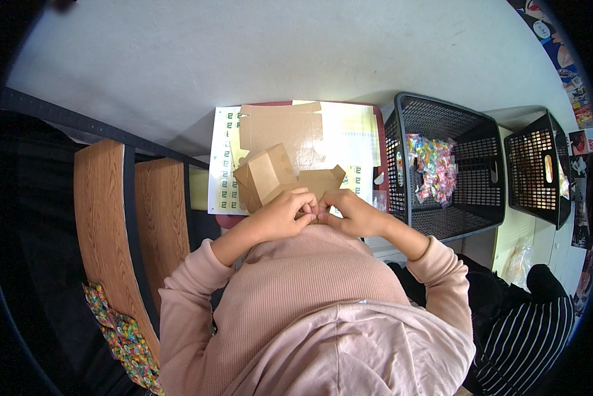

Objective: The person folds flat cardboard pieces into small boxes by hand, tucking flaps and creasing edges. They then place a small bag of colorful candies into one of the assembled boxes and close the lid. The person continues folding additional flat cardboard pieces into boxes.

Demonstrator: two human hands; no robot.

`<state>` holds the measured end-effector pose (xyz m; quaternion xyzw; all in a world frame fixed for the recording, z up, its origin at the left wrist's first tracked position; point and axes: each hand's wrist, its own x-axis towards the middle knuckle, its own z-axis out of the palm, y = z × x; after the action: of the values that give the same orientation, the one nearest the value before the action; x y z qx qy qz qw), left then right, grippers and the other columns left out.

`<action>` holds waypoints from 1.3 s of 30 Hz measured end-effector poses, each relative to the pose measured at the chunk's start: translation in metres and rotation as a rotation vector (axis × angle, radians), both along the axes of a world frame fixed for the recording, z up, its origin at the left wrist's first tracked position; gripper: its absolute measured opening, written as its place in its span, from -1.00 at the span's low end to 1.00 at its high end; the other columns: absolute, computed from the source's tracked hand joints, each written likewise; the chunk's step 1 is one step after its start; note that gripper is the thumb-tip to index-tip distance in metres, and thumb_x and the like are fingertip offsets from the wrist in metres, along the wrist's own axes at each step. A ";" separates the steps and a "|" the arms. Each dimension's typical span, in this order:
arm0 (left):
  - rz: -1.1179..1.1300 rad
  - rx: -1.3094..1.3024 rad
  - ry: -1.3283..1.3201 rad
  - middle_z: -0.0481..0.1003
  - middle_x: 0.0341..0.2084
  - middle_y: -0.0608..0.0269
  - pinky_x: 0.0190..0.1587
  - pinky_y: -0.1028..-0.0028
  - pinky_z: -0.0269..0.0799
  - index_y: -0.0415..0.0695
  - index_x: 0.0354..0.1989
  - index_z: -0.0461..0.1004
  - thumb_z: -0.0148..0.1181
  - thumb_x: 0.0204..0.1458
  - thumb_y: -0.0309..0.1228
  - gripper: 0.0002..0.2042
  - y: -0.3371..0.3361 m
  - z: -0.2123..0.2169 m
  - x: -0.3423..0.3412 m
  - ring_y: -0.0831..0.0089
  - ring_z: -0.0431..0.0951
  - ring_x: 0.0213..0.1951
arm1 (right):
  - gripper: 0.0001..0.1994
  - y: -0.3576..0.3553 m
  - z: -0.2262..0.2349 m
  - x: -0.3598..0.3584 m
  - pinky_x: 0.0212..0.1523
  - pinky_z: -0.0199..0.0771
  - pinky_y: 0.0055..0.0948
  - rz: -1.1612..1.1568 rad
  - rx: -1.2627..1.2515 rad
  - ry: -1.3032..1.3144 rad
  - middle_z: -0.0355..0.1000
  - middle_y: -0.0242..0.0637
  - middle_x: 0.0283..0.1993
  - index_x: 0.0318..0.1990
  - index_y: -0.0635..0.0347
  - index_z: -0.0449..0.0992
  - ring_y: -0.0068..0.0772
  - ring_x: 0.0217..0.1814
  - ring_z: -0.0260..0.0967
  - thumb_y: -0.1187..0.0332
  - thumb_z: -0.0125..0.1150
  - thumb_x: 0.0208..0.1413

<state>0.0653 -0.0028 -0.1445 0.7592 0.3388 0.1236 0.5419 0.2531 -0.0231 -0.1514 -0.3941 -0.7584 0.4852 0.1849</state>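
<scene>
A partly folded brown cardboard box (268,173) stands tilted close to my body, its flaps sticking up on the left and at the right. My left hand (284,212) is closed, with its fingertips pinching the near edge of the box. Right beside it, my right hand (350,210) also pinches that edge, and the fingertips of both hands almost meet. The fingers hide the exact fold they grip. Beyond the box lies a flat brown cardboard piece (282,129) with cut flaps.
Printed paper sheets (225,142) cover a dark red table (382,125) against a pale wall. To the right stand a black plastic crate (468,224) with colourful wrapped sweets (435,171) and a smaller black crate (531,198). Wood-grain shelves (100,218) and colourful packets (125,336) are at left.
</scene>
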 end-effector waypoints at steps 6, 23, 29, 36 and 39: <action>0.033 0.083 -0.004 0.35 -0.52 0.11 -0.33 0.46 0.34 -0.28 -0.47 0.34 0.04 -0.16 -0.54 -0.92 -0.009 -0.004 -0.001 0.34 0.43 -0.42 | -0.86 -0.007 0.004 -0.005 -0.38 0.30 -0.32 -0.075 -0.102 0.020 0.35 -0.05 -0.51 -0.48 0.35 0.38 -0.11 -0.43 0.34 0.42 0.08 -0.15; 0.026 0.107 -0.018 0.37 -0.56 0.09 -0.41 0.44 0.33 -0.27 -0.51 0.30 0.06 -0.15 -0.52 -0.90 -0.037 0.001 0.001 0.31 0.42 -0.48 | -0.88 -0.036 0.005 0.001 -0.38 0.30 -0.39 -0.123 -0.080 0.087 0.34 -0.11 -0.52 -0.50 0.32 0.39 -0.20 -0.39 0.33 0.44 0.12 -0.19; 0.059 0.122 0.002 0.38 -0.56 0.09 -0.38 0.46 0.34 -0.28 -0.51 0.31 0.07 -0.15 -0.52 -0.90 -0.056 -0.005 0.012 0.31 0.43 -0.48 | -0.90 -0.051 0.010 0.012 -0.38 0.32 -0.37 -0.125 0.004 0.127 0.34 -0.10 -0.48 -0.50 0.36 0.42 -0.18 -0.41 0.33 0.47 0.11 -0.18; -0.002 0.003 0.020 0.43 -0.52 0.11 -0.36 0.49 0.35 -0.29 -0.44 0.38 0.06 -0.11 -0.48 -0.88 -0.064 0.005 0.033 0.39 0.44 -0.45 | -0.88 -0.068 0.013 0.041 -0.37 0.32 -0.35 -0.101 0.036 0.050 0.34 -0.07 -0.47 -0.48 0.38 0.44 -0.14 -0.41 0.33 0.49 0.09 -0.19; 0.058 -0.065 -0.013 0.43 -0.52 0.12 -0.33 0.50 0.35 -0.28 -0.40 0.40 0.05 -0.11 -0.50 -0.88 -0.069 0.004 0.048 0.42 0.45 -0.43 | -0.88 -0.067 0.008 0.063 -0.36 0.31 -0.36 -0.068 0.021 0.092 0.35 -0.06 -0.46 -0.48 0.37 0.44 -0.14 -0.41 0.33 0.47 0.07 -0.14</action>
<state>0.1136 -0.0721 -0.1409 0.7301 0.3610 0.1330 0.5647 0.3164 -0.0900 -0.1429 -0.3948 -0.7404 0.4881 0.2403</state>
